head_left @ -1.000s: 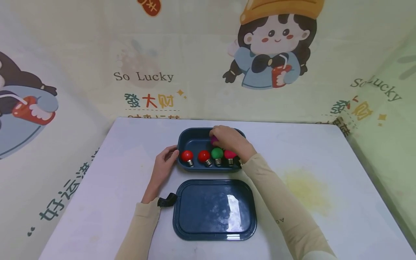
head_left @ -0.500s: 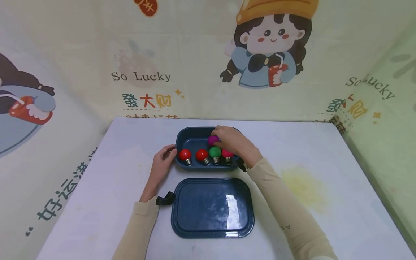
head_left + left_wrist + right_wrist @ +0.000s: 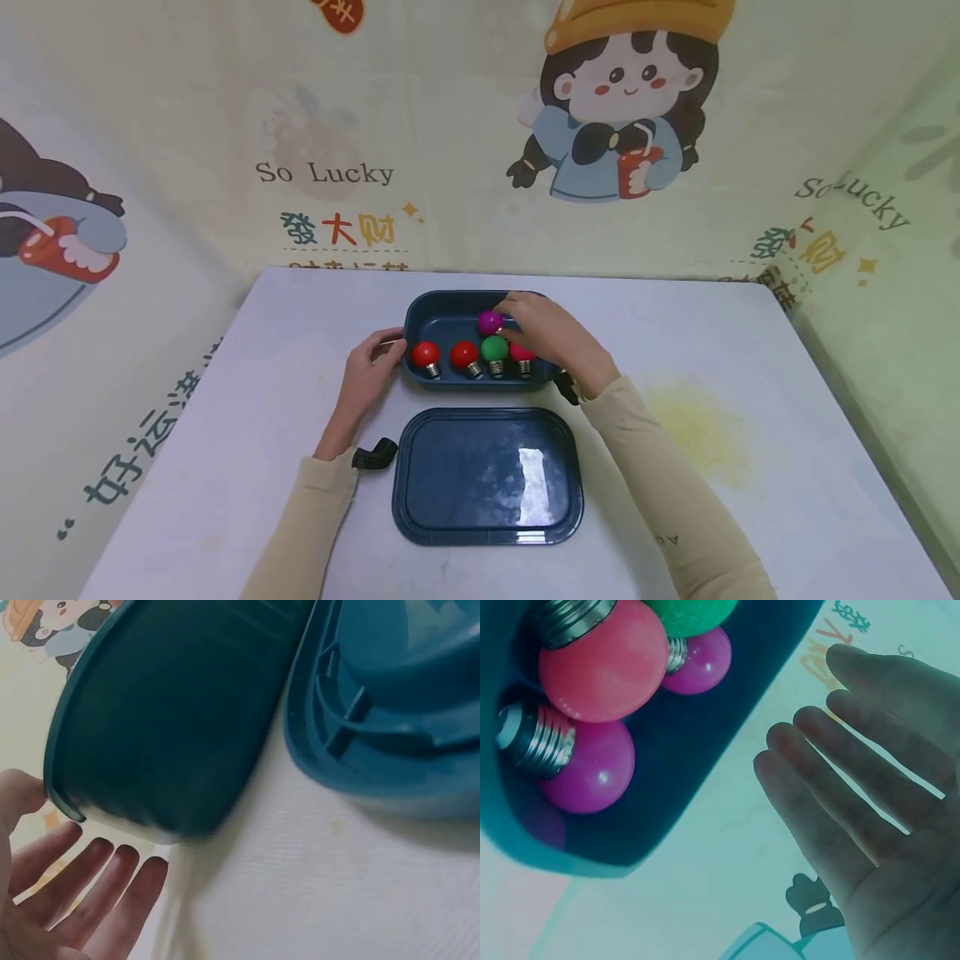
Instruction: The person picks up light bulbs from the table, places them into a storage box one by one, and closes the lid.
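A dark blue box (image 3: 442, 385) holds several round light bulbs with metal screw bases. Along its near side lie a left red bulb (image 3: 426, 353), another red bulb (image 3: 463, 354), a green bulb (image 3: 494, 347) and a pink-red bulb (image 3: 522, 352). Behind the green one is a purple bulb (image 3: 491, 322); a second purple bulb (image 3: 592, 769) shows in the right wrist view. My right hand (image 3: 551, 332) hovers over the box's right end, fingers extended, holding nothing. At the left end, my left hand (image 3: 367, 367) has straight fingers at the rim; firm contact cannot be told.
A dark blue lid (image 3: 487, 475) lies flat on the white table (image 3: 187, 500), just in front of the box. Printed cloth (image 3: 450, 150) hangs behind the table and at both sides. A black wrist mount (image 3: 377, 454) sits at my left cuff.
My right hand has let go of the purple bulb and drawn back to the right, leaving the bulb in the box. My left hand stays by the box's left end.
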Tool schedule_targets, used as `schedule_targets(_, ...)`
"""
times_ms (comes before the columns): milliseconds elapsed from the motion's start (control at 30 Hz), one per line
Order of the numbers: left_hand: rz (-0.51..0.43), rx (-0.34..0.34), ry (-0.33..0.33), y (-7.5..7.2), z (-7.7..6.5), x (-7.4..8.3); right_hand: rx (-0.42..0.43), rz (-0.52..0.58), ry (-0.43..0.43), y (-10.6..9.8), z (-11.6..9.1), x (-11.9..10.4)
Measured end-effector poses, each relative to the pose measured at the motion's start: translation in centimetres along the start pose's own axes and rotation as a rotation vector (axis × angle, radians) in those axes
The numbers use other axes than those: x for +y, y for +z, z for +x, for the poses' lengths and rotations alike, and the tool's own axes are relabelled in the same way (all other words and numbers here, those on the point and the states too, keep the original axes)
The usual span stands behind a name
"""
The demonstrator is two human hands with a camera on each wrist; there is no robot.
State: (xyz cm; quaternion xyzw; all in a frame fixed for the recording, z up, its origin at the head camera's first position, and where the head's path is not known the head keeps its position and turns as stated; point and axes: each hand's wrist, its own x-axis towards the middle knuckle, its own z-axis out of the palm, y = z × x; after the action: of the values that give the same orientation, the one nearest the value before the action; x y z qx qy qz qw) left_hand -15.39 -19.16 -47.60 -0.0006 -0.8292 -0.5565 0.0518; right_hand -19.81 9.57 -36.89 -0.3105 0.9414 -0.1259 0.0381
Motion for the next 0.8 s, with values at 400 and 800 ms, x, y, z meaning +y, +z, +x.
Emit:
schedule_targets(400, -0.054, 0.017, 0.005, -0.5, -0.9, 0.8, 0.052, 0.023, 0.032, 0.0, -2.5, 0.8)
schedule_targets(800, 0.023, 0.009, 0.005, -1.2, -2.3, 1.7, 0.138, 0.067, 0.068, 0.5, -4.9, 1.7)
